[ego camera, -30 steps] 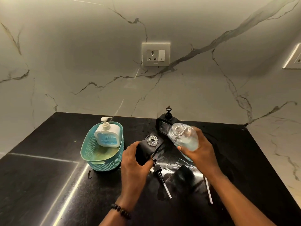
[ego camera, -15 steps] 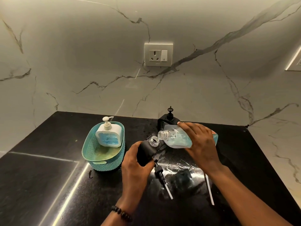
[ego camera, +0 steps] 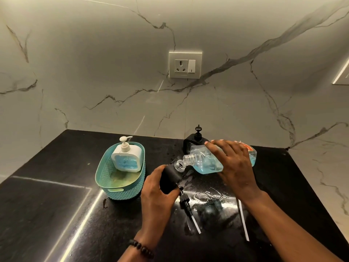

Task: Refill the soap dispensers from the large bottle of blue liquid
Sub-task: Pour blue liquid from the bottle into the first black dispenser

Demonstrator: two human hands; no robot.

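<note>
Step in hand: pouring from the large bottle (ego camera: pixel 205 163) into the black dispenser (ego camera: pixel 170 178); judged just at the start, no stream visible between the mouths.
Key relation: bottle mouth sits just right of and slightly above the dispenser's clear threaded neck (ego camera: pixel 179 165); the two rims look touching or nearly so, cannot tell which.
Large bottle, axis: lying close to horizontal, long axis running left-right, mouth pointing left and a little down; blue liquid pooled along its lower side, toward the right end.
Black dispenser, axis: tilted, base near, neck leaning far and right to meet the bottle.
Right hand (ego camera: pixel 234 163): fingers curled over the top of the bottle, gripping it from above.
Left hand (ego camera: pixel 156 193): wrapped round the dispenser's lower body, thumb on the near side.
Nearer hand: the right governs the tilt; the left only steadies.
Removed pump (ego camera: pixel 186 202): lying on the wet counter (ego camera: pixel 56 214), just near of the dispenser, tube pointing near-right.
Others: white dispenser (ego camera: pixel 126 157) in the teal basket (ego camera: pixel 117 191) at left; second black dispenser (ego camera: pixel 194 140) behind.
Risk: spill if rims misalign.
</note>
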